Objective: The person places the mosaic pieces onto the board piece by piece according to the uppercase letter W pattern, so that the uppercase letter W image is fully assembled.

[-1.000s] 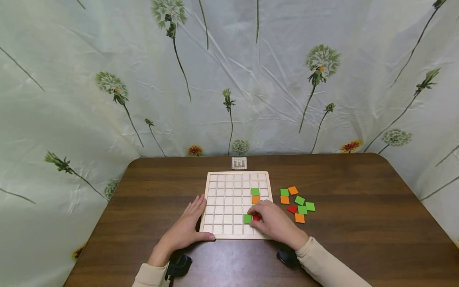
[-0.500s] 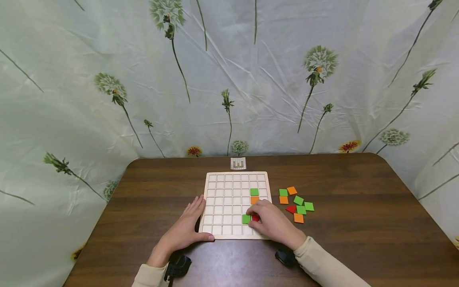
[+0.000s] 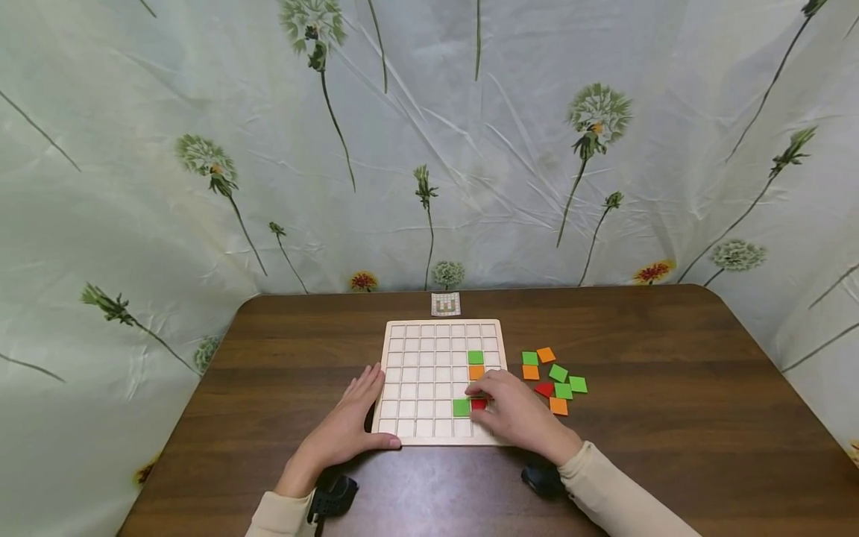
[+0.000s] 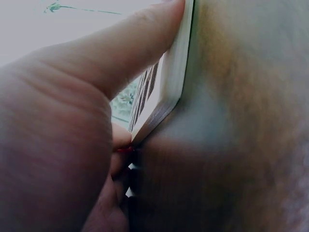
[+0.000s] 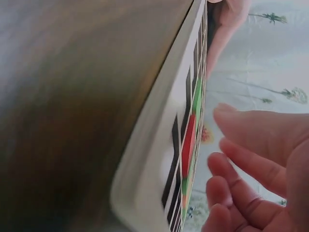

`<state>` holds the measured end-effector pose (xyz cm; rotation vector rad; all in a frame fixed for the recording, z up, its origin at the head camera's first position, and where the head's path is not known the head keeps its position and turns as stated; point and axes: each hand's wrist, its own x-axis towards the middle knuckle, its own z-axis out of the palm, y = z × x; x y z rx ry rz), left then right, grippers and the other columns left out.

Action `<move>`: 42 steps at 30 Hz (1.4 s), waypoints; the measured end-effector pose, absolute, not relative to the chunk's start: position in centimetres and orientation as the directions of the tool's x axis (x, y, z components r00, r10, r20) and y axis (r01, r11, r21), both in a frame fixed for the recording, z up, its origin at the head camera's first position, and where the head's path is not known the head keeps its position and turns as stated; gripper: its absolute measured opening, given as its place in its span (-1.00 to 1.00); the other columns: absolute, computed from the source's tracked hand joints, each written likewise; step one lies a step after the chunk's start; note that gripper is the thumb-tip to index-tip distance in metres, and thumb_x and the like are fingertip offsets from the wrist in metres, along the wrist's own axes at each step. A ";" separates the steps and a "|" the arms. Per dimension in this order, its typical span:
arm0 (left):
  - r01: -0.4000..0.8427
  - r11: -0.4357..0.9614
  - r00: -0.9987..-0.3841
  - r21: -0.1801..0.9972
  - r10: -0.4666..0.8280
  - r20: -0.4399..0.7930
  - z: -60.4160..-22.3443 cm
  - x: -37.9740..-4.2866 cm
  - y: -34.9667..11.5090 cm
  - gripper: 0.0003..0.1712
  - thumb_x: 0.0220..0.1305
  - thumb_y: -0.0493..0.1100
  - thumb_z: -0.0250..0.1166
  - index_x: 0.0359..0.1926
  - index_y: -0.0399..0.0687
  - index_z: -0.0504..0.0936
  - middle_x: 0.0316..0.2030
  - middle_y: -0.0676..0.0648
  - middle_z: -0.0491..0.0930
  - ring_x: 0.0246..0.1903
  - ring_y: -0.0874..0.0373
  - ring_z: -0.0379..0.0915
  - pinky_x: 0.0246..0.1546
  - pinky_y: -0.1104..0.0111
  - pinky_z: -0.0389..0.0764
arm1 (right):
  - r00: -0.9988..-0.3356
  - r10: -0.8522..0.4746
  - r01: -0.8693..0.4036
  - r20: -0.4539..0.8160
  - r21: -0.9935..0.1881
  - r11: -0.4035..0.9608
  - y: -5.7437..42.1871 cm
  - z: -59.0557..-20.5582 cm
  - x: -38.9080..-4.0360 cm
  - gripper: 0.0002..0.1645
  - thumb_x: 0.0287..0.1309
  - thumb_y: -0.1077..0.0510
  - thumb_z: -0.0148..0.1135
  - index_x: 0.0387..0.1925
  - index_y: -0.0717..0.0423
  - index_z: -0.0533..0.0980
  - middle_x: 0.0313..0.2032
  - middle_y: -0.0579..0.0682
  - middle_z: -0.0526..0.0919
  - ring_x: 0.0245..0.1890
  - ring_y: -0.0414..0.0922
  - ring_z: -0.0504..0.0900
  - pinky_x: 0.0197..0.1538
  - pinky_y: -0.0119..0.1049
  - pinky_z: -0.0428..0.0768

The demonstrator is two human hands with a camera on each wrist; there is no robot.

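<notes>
Here, the left hand (image 3: pixel 347 424), outspread, touches the board (image 3: pixel 417 377); the right hand (image 3: pixel 520 410) hovers over it, loosely curled.

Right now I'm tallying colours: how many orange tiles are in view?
4: one orange tile on the board, three orange tiles to its right. The right hand may hide others.

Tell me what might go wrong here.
The right hand hovers near the red tile on the board; a fingertip might nudge it loose. Loose tiles lie just right of the board, so a sideways sweep could scatter them. The left hand touches the board's edge; a push might slide it.
</notes>
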<state>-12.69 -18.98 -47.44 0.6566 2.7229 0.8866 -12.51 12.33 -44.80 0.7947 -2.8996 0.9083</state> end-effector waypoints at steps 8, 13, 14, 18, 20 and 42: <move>0.346 0.726 -0.880 0.594 0.471 -0.063 -47.4 -12.9 -19.0 0.42 -0.01 0.38 0.48 0.56 -0.31 -0.08 0.58 -0.21 -0.21 0.56 -0.06 -0.38 0.52 -0.02 -0.20 | -0.891 -0.402 -0.444 0.211 -0.591 0.674 15.0 -44.9 -12.1 -0.67 0.06 0.19 0.53 -0.09 0.05 0.69 -0.21 -0.15 0.67 -0.26 -0.16 0.53 -0.21 -0.33 0.58; 0.341 0.727 -0.881 0.596 0.469 -0.068 -47.3 -12.9 -19.0 0.43 -0.01 0.39 0.47 0.56 -0.30 -0.09 0.58 -0.21 -0.22 0.57 -0.05 -0.39 0.52 -0.01 -0.20 | -0.914 -0.357 -0.399 0.195 -0.597 0.696 16.5 -45.0 -11.6 -0.64 0.04 0.19 0.54 -0.08 0.03 0.68 -0.19 -0.17 0.65 -0.26 -0.18 0.52 -0.19 -0.30 0.59; 0.342 0.726 -0.881 0.597 0.469 -0.067 -47.3 -12.9 -19.0 0.43 -0.01 0.39 0.47 0.56 -0.30 -0.09 0.58 -0.21 -0.22 0.57 -0.06 -0.39 0.52 -0.02 -0.20 | -0.921 -0.343 -0.381 0.182 -0.596 0.707 16.8 -45.0 -11.5 -0.64 0.04 0.18 0.54 -0.07 0.02 0.67 -0.18 -0.18 0.65 -0.24 -0.20 0.53 -0.17 -0.30 0.60; 0.342 0.729 -0.881 0.593 0.468 -0.068 -47.2 -12.9 -18.9 0.42 -0.01 0.38 0.48 0.56 -0.30 -0.09 0.58 -0.20 -0.21 0.57 -0.04 -0.39 0.52 0.00 -0.20 | -0.941 -0.306 -0.328 0.141 -0.599 0.731 18.1 -45.0 -11.2 -0.63 0.05 0.16 0.55 -0.06 0.00 0.67 -0.16 -0.18 0.64 -0.23 -0.23 0.53 -0.18 -0.31 0.62; 0.347 0.727 -0.882 0.592 0.468 -0.059 -47.2 -12.9 -18.9 0.41 -0.01 0.36 0.49 0.56 -0.31 -0.07 0.58 -0.22 -0.20 0.57 -0.06 -0.37 0.52 -0.01 -0.19 | -0.945 -0.298 -0.319 0.137 -0.598 0.736 18.8 -45.0 -11.1 -0.63 0.05 0.16 0.54 -0.06 -0.01 0.67 -0.19 -0.17 0.64 -0.28 -0.22 0.50 -0.25 -0.35 0.58; 0.348 0.718 -0.879 0.602 0.474 -0.058 -47.4 -12.7 -19.0 0.42 -0.01 0.38 0.47 0.56 -0.30 -0.08 0.58 -0.21 -0.21 0.56 -0.06 -0.38 0.52 -0.02 -0.20 | -0.971 -0.230 -0.224 0.061 -0.555 0.801 23.0 -45.0 -9.8 -0.62 0.02 0.14 0.56 -0.08 0.05 0.68 -0.19 -0.13 0.63 -0.25 -0.18 0.51 -0.19 -0.22 0.59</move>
